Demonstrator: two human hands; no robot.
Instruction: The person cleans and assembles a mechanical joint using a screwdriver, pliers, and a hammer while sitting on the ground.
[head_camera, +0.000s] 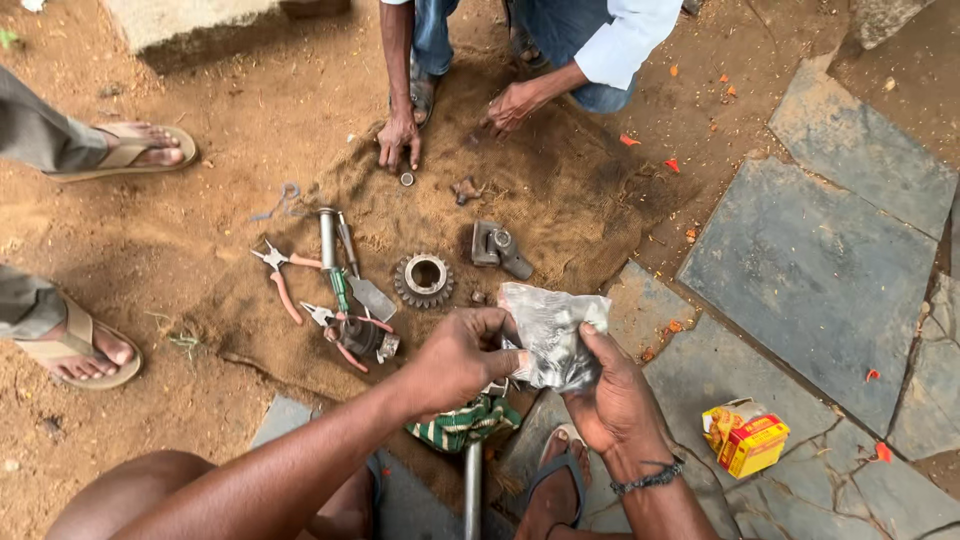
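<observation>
My left hand (462, 355) and my right hand (608, 392) both grip a crumpled clear plastic bag (553, 330) held above a brown burlap cloth (570, 190) on the ground. My left fingers pinch the bag's left edge; my right hand cups it from below and the right. On the cloth beyond the bag lie a toothed metal gear (424, 279), a grey metal yoke part (497, 247) and a small ring (407, 178).
Pliers with orange handles (280, 275), a metal shaft (328, 237) and a screwdriver (345, 265) lie left of the gear. Another person squats opposite, hands (399, 137) on the cloth. A sandalled foot (130, 147) stands left. A yellow-red carton (748, 440) sits on stone slabs. A striped rag (465, 420) lies below my hands.
</observation>
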